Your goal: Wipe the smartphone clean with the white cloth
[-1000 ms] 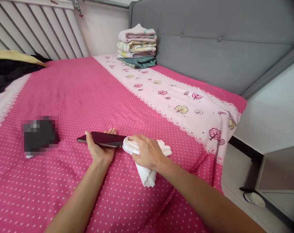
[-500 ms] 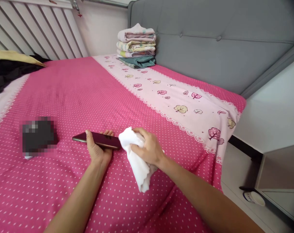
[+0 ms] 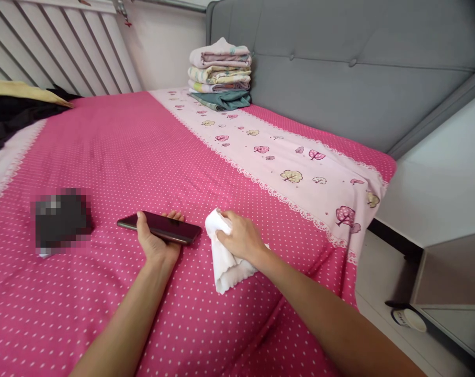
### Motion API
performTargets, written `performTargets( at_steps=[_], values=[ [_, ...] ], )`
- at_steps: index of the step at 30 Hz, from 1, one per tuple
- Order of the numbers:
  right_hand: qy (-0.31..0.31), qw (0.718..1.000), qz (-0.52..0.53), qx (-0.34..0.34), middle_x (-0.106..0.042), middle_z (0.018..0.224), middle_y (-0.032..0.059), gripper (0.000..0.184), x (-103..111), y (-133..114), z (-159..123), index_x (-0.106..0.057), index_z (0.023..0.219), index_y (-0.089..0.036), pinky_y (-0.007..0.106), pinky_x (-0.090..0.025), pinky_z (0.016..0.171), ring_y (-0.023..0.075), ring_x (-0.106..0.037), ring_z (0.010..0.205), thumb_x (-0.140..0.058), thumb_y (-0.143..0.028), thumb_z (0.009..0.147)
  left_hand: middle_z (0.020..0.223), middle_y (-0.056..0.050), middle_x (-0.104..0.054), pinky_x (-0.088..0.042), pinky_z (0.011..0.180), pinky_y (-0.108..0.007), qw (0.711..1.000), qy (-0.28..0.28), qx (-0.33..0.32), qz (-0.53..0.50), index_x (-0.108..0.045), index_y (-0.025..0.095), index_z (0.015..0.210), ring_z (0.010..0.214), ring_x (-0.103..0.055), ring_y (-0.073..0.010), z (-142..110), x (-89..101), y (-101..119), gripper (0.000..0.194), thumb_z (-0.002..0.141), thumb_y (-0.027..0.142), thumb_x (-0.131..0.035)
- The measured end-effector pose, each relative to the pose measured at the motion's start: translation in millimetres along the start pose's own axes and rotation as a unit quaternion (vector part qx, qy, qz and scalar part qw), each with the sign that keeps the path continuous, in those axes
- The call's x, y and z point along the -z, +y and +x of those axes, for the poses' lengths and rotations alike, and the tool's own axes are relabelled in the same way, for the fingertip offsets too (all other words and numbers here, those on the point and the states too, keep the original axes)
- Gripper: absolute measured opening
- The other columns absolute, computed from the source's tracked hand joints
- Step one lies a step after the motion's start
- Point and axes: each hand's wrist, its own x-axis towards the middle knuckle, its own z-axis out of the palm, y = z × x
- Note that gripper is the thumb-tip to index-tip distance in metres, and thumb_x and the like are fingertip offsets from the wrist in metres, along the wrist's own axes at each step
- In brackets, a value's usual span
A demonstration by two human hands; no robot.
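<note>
A dark smartphone (image 3: 170, 228) lies tilted across the palm of my left hand (image 3: 157, 247), its dark screen facing up. My left thumb presses over its near edge, while the fingertips show beyond the far edge. To the right, my right hand (image 3: 243, 236) pinches a white cloth (image 3: 225, 267) with a scalloped edge, which hangs down in folds toward the bed. A small gap parts the cloth from the phone's right end. Beneath both hands spreads a pink dotted bedsheet (image 3: 206, 335).
A pixelated dark object (image 3: 60, 222) rests on the bed at left. Folded fabrics (image 3: 221, 73) are stacked by the grey headboard (image 3: 319, 57). Black and yellow cloth (image 3: 21, 104) lies at far left, near a radiator (image 3: 57, 47). On the floor, a white tub (image 3: 409, 319) stands beside a cabinet (image 3: 453, 283).
My right hand has drawn the cloth rightward, off the phone's right end, so more of the phone shows. The cloth's hanging part has shifted up a little. My left hand stays nearly still.
</note>
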Motion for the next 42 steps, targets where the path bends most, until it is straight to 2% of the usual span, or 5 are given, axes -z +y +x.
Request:
performTargets(
  at_steps=[10,30,42],
  values=[
    [-0.001,1.000,-0.005,0.000,-0.064,0.112,0.0085,0.045,-0.4,0.6,-0.3,-0.052,0.122,-0.020,0.036,-0.046,0.082,0.0249,-0.060,0.100,-0.054,-0.033,0.079,0.073,-0.008,-0.061,-0.053,0.074,-0.036,1.000,0.000,0.001,-0.004,-0.058,0.013,0.077,0.073,-0.060,-0.0202,1.1,0.3,-0.3,0.053,0.076,0.064,-0.041],
    [0.007,1.000,-0.011,-0.001,-0.065,0.111,0.0082,0.045,-0.9,0.5,-1.2,-0.053,0.120,-0.020,0.036,-0.047,0.076,0.0263,-0.062,0.096,-0.051,-0.034,0.078,0.072,-0.008,-0.062,-0.053,0.075,-0.036,1.000,-0.001,-0.001,-0.002,-0.059,0.015,0.075,0.073,-0.061,-0.0208,0.5,-0.3,-0.1,0.052,0.076,0.064,-0.041],
    [-0.002,1.000,-0.002,-0.006,-0.064,0.114,0.0082,0.046,0.6,-0.6,-0.9,-0.053,0.121,-0.020,0.037,-0.046,0.082,0.0262,-0.061,0.100,-0.051,-0.034,0.077,0.074,-0.010,-0.062,-0.053,0.074,-0.038,1.000,0.002,-0.014,-0.006,-0.060,0.010,0.073,0.072,-0.061,-0.0219,3.4,0.9,-1.7,0.057,0.074,0.064,-0.043]
  ],
)
